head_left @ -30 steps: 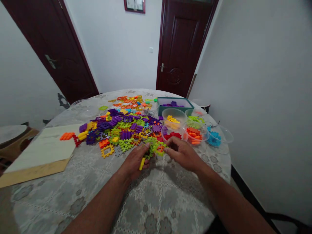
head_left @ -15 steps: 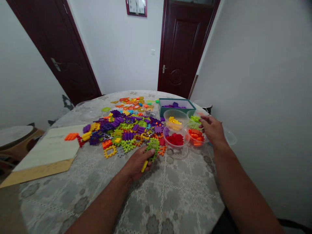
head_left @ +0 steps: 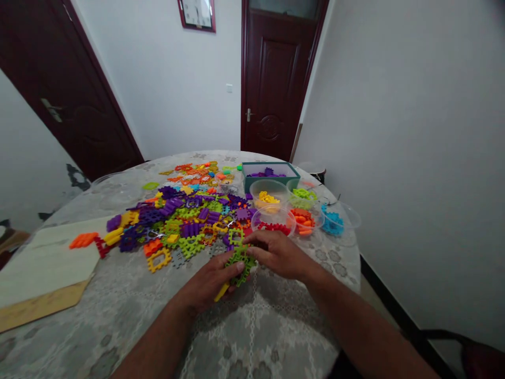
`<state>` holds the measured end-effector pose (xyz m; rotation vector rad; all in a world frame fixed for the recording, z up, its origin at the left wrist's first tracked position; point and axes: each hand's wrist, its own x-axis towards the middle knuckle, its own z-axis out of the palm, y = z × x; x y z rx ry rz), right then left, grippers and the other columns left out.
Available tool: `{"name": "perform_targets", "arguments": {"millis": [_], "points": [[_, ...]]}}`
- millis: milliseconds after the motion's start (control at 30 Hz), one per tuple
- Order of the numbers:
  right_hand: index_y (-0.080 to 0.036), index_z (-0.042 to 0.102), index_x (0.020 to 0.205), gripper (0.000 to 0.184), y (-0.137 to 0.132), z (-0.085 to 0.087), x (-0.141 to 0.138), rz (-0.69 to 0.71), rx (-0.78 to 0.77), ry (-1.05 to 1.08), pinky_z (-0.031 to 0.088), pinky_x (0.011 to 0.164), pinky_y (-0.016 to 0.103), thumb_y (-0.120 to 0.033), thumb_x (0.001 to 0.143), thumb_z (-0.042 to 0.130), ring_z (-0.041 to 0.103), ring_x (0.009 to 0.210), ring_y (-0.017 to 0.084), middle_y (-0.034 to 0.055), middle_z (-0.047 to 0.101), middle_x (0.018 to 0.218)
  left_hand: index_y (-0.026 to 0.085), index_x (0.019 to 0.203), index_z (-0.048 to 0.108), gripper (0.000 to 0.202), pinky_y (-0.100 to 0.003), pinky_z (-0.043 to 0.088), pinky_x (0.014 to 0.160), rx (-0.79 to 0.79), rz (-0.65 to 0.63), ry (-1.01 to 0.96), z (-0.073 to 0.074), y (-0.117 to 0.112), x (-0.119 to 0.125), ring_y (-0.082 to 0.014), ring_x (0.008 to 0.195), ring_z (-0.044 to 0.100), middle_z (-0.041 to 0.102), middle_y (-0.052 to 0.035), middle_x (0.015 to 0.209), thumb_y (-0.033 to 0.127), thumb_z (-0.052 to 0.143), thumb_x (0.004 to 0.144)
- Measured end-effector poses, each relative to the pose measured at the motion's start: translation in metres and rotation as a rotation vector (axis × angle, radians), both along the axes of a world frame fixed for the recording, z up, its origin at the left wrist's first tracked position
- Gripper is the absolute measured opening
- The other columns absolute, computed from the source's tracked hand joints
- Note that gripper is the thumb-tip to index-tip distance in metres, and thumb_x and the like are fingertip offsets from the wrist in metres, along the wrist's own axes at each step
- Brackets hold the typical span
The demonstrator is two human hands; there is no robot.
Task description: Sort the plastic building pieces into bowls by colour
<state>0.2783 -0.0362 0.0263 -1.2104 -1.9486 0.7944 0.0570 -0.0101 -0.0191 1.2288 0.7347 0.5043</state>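
My left hand [head_left: 211, 281] rests on the tablecloth, its fingers closed round a cluster of green interlocking plastic pieces [head_left: 240, 260] with a yellow piece [head_left: 221, 291] sticking out below. My right hand [head_left: 276, 253] lies just to the right of it, fingertips pinching the same green cluster from the other side. Beyond both hands spreads a pile of loose colourful building pieces [head_left: 185, 213]: purple, green, orange and yellow.
Clear bowls hold sorted pieces: red [head_left: 273, 220], yellow [head_left: 269, 192], green [head_left: 303, 189], orange [head_left: 304, 222], blue [head_left: 335, 223]. A teal box [head_left: 268, 172] with purple pieces stands behind them. A wooden board [head_left: 43, 273] lies at the left. The round table's edge [head_left: 357, 258] curves at the right.
My right hand has come back from the bowls at the right to the green cluster in my left hand. The view has shifted slightly right and up.
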Motion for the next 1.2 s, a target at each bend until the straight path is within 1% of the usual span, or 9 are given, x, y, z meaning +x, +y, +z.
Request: {"name": "perform_targets", "arguments": {"millis": [233,333,467,567,633,767,833,1033,1200], "points": [[-0.021,0.068,0.111,0.019,0.004,0.011,0.036,-0.043,-0.228,0.133,0.044,0.049,0.019,-0.030,0.096,0.061,0.058,0.056,0.010,-0.0041,0.062,0.070,0.021,0.123,0.070,0.054,-0.018,0.032,0.044,-0.143,0.147,-0.002,0.000,0.001,0.005,-0.0087,0.052,0.049,0.068,-0.0047,0.085,0.054,0.080,0.081],[-0.018,0.068,0.109,0.025,0.017,0.016,0.070,-0.210,-0.198,0.208,0.047,0.047,0.021,-0.035,0.090,0.066,0.059,0.053,0.011,-0.0030,0.064,0.069,0.020,0.116,0.071,0.051,-0.017,0.032,0.043,-0.145,0.207,-0.006,-0.001,0.003,0.006,-0.0074,0.052,0.048,0.069,-0.0062,0.088,0.055,0.080,0.081],[-0.020,0.063,0.130,0.048,0.041,0.012,0.116,-0.617,0.037,0.419,0.060,0.062,0.026,-0.034,0.084,0.066,0.072,0.075,0.015,0.0062,0.073,0.103,0.019,0.115,0.070,0.051,-0.017,0.031,0.042,-0.130,0.246,-0.027,-0.002,0.004,0.006,-0.0071,0.052,0.048,0.069,-0.0074,0.090,0.055,0.080,0.080],[-0.020,0.059,0.140,0.056,0.042,0.007,0.131,-0.810,0.121,0.328,0.061,0.065,0.028,-0.029,0.085,0.059,0.075,0.086,0.017,0.0133,0.067,0.134,0.018,0.113,0.069,0.048,-0.016,0.031,0.042,-0.132,0.246,-0.039,-0.003,0.004,0.007,-0.0065,0.053,0.047,0.069,-0.0071,0.090,0.053,0.080,0.082],[-0.018,0.065,0.134,0.048,0.032,0.007,0.131,-0.769,0.096,0.117,0.061,0.066,0.030,-0.026,0.088,0.055,0.074,0.083,0.019,0.0143,0.070,0.130,0.017,0.108,0.068,0.045,-0.016,0.031,0.042,-0.130,0.268,-0.034,-0.005,0.005,0.007,-0.0060,0.053,0.047,0.068,-0.0061,0.089,0.053,0.079,0.082],[-0.025,0.072,0.128,0.041,0.000,0.015,0.118,-0.296,0.098,-0.295,0.058,0.092,0.038,-0.021,0.089,0.058,0.072,0.102,0.022,0.0089,0.073,0.128,0.018,0.098,0.064,0.042,-0.016,0.032,0.042,-0.123,0.344,-0.025,-0.009,0.009,0.009,-0.0058,0.052,0.047,0.067,-0.0035,0.086,0.054,0.078,0.084],[-0.027,0.071,0.129,0.042,-0.011,0.016,0.110,-0.157,0.087,-0.403,0.056,0.093,0.038,-0.020,0.089,0.061,0.070,0.105,0.022,0.0074,0.073,0.126,0.018,0.097,0.063,0.042,-0.016,0.032,0.042,-0.125,0.356,-0.038,-0.009,0.010,0.009,-0.0057,0.052,0.047,0.067,-0.0037,0.087,0.055,0.077,0.084],[-0.022,0.074,0.102,0.015,-0.003,0.004,0.093,-0.123,0.079,-0.513,0.051,0.079,0.033,-0.021,0.095,0.060,0.068,0.088,0.021,0.0072,0.074,0.100,0.018,0.090,0.061,0.044,-0.016,0.033,0.042,-0.150,0.370,-0.061,-0.007,0.008,0.009,-0.0054,0.052,0.048,0.067,-0.0038,0.086,0.056,0.081,0.079],[-0.020,0.071,0.107,0.017,0.007,-0.009,0.087,-0.171,0.117,-0.549,0.052,0.086,0.037,-0.020,0.098,0.057,0.068,0.096,0.023,0.0099,0.073,0.105,0.019,0.093,0.060,0.046,-0.015,0.029,0.040,-0.164,0.369,-0.083,-0.007,0.009,0.008,-0.0055,0.052,0.047,0.065,-0.0029,0.086,0.058,0.081,0.080]]}}
